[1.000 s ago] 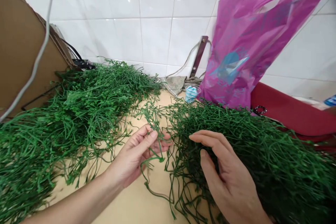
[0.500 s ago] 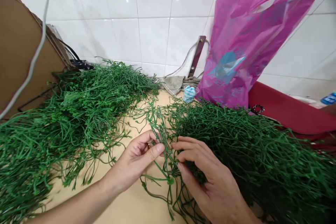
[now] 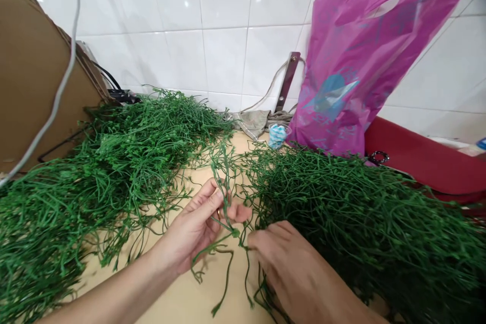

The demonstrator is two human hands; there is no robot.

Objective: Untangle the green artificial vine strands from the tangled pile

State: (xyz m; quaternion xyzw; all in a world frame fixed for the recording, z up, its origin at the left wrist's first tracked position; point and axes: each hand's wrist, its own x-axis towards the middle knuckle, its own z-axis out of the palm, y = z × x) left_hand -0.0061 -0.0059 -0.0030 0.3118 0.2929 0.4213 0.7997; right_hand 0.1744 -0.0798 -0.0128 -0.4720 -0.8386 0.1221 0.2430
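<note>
My left hand (image 3: 205,215) is closed in a pinch on a few thin green plastic stems (image 3: 225,202) with small branching tips, held above the tan tabletop (image 3: 170,283). A ring shows on one of its fingers. To the right and a little lower, my right hand (image 3: 284,268) points downward with its fingers drawn together at loose green stems, which run out from under its fingertips. Its thumb and the exact grip are partly hidden.
A big heap of green stems (image 3: 125,162) spreads along the left, another heap (image 3: 364,207) on the right. Behind stand a cardboard box (image 3: 34,71), a purple plastic bag (image 3: 349,71), a small cup with blue-and-white contents (image 3: 278,135) and a red case (image 3: 429,157), before a tiled wall.
My right hand has moved down and away from the held stems, and its fingers have closed toward the loose ones. My left hand has shifted slightly left and up, still gripping its stems.
</note>
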